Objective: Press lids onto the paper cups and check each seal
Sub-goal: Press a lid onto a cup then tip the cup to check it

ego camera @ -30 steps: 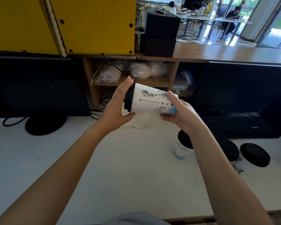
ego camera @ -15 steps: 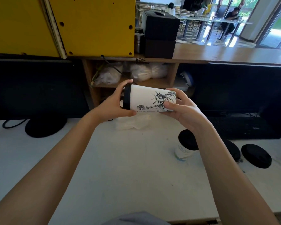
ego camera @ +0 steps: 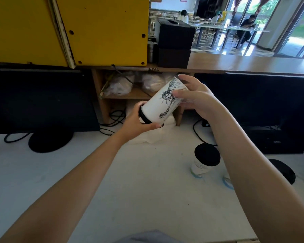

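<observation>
The paper cup was lying flat a sec ago, now it's tipped: black lid down at 7 o'clock, base up at 1. Left hand grips the lid end, and the right hand pinches the base, thumb on the print.

The tilted paper cup at frame centre is white with a black line drawing and a black lid. A second white cup, lower right, has a black lid and pale blue base ring. The surface is white; the panels, upper left, are yellow.
</observation>
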{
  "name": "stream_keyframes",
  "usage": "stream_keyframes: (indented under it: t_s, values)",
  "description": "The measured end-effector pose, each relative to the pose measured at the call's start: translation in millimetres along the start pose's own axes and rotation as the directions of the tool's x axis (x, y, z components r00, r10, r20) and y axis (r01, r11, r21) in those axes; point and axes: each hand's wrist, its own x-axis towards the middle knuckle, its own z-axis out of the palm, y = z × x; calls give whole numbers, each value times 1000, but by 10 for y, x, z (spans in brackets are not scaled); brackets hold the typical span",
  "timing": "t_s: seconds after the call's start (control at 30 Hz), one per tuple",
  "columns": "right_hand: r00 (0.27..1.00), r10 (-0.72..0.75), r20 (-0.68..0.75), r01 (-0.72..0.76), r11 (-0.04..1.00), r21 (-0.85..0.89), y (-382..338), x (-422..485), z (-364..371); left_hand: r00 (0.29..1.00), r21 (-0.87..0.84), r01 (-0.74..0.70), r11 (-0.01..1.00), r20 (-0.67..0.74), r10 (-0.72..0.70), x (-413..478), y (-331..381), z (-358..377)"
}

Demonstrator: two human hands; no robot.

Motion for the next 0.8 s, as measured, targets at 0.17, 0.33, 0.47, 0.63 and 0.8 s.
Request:
stream_keyframes:
  t_s: [0.17, 0.33, 0.47, 0.63, 0.8]
  values:
    - [999, -45, -2, 44, 984, -173, -173, 163, 145, 998, -46, 33, 998, -52, -36, 47, -111, 106]
    - [992, -126, 15, 121, 901, -416, -252, 307, 302, 996, -78, 45, 996, -68, -50, 131, -179, 127]
    - [993, -115, 31, 114, 852, -512, -242, 428, 394, 996, -68, 43, 997, -77, -48, 199, -250, 98]
    - [991, -121, 55, 129, 785, -606, -223, 530, 462, 997, -47, 51, 998, -62, -54, 277, -327, 71]
    - [991, -82, 102, 129, 745, -654, -230, 631, 466, 997, -43, 72, 997, -36, -73, 372, -379, 50]
